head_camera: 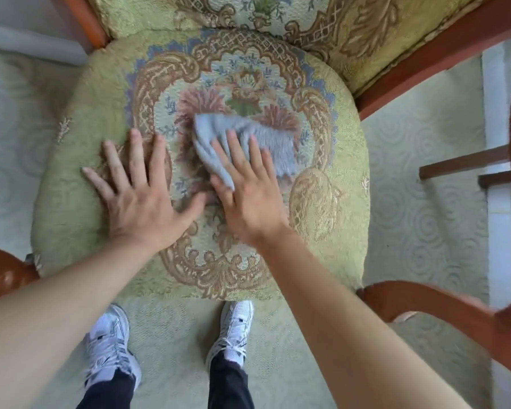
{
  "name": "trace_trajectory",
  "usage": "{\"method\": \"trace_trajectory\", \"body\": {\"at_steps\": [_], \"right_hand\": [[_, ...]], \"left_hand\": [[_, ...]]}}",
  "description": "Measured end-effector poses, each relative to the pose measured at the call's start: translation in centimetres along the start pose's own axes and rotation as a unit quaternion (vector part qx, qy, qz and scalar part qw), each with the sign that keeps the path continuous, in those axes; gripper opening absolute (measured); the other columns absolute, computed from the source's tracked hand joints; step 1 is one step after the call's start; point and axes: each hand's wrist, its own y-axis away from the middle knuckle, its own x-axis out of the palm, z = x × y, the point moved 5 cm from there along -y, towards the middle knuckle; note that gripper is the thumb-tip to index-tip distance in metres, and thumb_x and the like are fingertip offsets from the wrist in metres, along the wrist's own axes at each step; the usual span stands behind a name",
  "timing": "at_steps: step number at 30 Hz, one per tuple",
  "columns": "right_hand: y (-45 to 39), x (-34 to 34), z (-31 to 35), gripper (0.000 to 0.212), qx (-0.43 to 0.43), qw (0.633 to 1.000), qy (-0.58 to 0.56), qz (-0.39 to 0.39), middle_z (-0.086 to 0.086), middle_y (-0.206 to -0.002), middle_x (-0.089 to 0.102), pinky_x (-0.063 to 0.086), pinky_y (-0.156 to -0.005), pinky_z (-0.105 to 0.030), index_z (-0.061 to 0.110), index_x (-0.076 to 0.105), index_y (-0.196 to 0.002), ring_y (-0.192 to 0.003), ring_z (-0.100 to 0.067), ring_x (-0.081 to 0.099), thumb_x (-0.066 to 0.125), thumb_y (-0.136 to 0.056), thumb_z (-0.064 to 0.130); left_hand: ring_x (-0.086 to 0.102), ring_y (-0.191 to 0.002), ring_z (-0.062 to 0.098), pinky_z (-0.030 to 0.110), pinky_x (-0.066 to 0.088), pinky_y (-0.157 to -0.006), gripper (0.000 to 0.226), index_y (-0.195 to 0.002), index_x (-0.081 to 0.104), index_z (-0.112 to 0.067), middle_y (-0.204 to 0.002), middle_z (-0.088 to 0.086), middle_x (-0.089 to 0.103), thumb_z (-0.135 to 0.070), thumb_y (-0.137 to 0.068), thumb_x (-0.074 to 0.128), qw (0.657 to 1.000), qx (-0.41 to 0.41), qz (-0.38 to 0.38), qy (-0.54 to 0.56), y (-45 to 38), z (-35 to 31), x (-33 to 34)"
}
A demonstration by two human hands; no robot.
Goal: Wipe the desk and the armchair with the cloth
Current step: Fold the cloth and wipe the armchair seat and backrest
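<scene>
The cloth (242,140) is blurred at centre, partly hidden under the right hand (248,187); the armchair (322,202) backrest is cut off at top.

We stood in what looked like a furnished home, a sitting or living room. We saw an armchair (201,143) with polished red-brown wooden arms (443,302) and a tapestry seat woven with flowers and scrolls, a matching padded back (351,28), and pale carpet (425,184) patterned in swirls running to a white skirting (496,202).
</scene>
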Motion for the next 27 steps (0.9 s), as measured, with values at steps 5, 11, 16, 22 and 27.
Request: {"method": "trace_trajectory", "body": {"at_steps": [5,11,16,22,27], "right_hand": [[8.3,2.7,2.9,0.057,0.006,0.999,-0.020,0.031,0.000,-0.167,0.007,-0.002,-0.124,-0.045,0.023,0.016,-0.158,-0.153,-0.028,-0.007,0.020,-0.105,0.045],[0.4,1.3,0.9,0.060,0.029,0.999,0.041,0.013,0.000,-0.167,0.002,-0.001,-0.124,-0.044,0.028,0.007,-0.159,-0.153,-0.029,-0.003,0.033,-0.106,0.038],[-5.0,-0.2,-0.9,0.056,0.059,0.997,0.036,-0.018,0.000,-0.167,0.003,-0.001,-0.124,-0.042,0.027,0.006,-0.159,-0.153,-0.028,-0.002,0.021,-0.108,0.043],[9.3,2.5,0.7,0.068,0.083,0.995,0.031,-0.051,-0.003,-0.167,0.006,0.010,-0.123,-0.050,0.022,0.009,-0.159,-0.153,-0.030,-0.001,0.045,-0.102,0.025],[13.2,2.0,-2.0,0.063,0.091,0.995,0.039,0.001,0.001,-0.166,0.007,0.011,-0.123,-0.048,0.027,0.011,-0.159,-0.153,-0.027,0.002,0.041,-0.104,0.032]], "left_hand": [[-0.002,-0.152,0.040,0.075,0.005,-0.112,0.102,-0.160,-0.001,-0.029,-0.168,0.002,-0.005,-0.071,-0.074,0.034,0.999,0.032,0.008,0.015,0.6,0.9,-0.3],[-0.002,-0.153,0.033,0.075,0.002,-0.112,0.104,-0.160,-0.002,-0.028,-0.168,-0.002,-0.006,-0.089,-0.079,0.022,0.998,0.063,-0.001,0.006,1.7,2.2,0.0],[-0.004,-0.153,0.033,0.076,0.002,-0.112,0.104,-0.160,-0.005,-0.028,-0.168,-0.001,-0.007,-0.090,-0.081,0.023,0.998,0.069,0.000,0.014,1.9,2.3,-0.2],[-0.013,-0.152,0.031,0.075,0.004,-0.112,0.104,-0.158,-0.013,-0.029,-0.165,-0.002,-0.021,-0.092,-0.080,0.014,0.998,0.065,0.024,-0.004,1.9,2.5,-0.1],[-0.015,-0.152,0.031,0.076,0.002,-0.111,0.104,-0.158,-0.013,-0.028,-0.165,-0.002,-0.024,-0.092,-0.081,0.015,0.997,0.067,0.025,-0.002,2.0,2.3,0.1]]}}
